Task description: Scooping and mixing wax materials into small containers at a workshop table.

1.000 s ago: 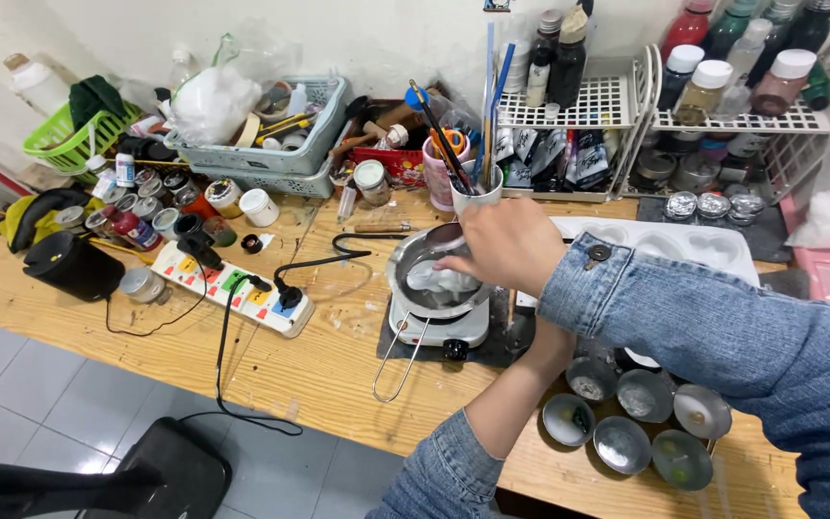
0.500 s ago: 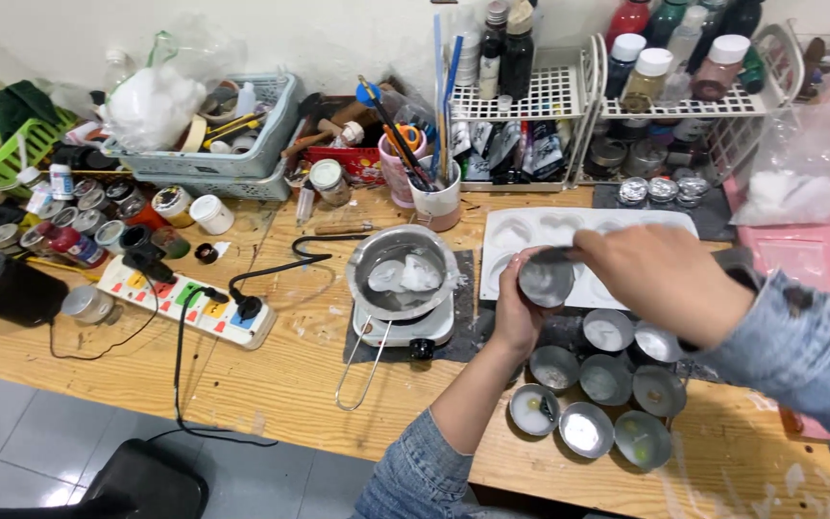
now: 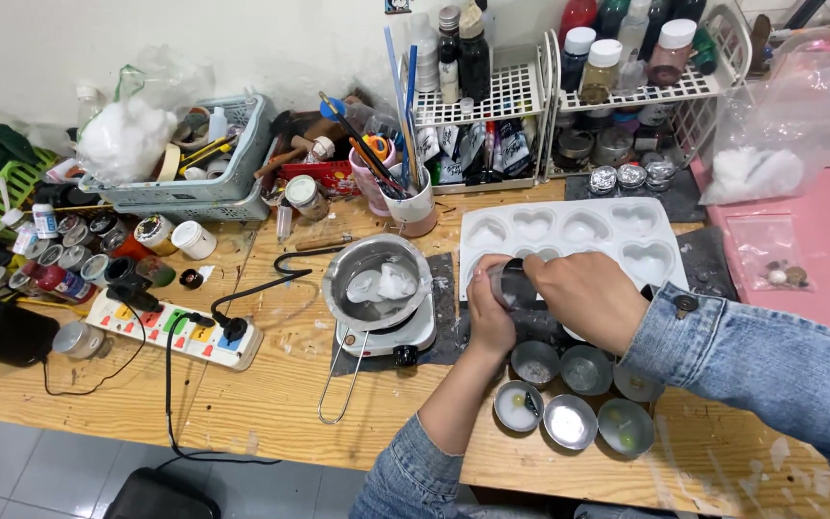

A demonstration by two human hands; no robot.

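Gripping one small round metal tin [image 3: 514, 284] with both hands: left hand [image 3: 488, 306] fingers curled around its near side, right hand [image 3: 591, 296] fingers clenched over its far side. Held just above white heart-shaped mould tray [image 3: 569, 231]. Empty round tins [image 3: 569, 419] below fingers; melting pot with white wax [image 3: 377, 282] left of fingers.

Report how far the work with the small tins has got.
Done: white lumps sit in the pot on the small hot plate. In hand: both the left hand and right hand hold one small tin. Left: the heart mould looks empty.
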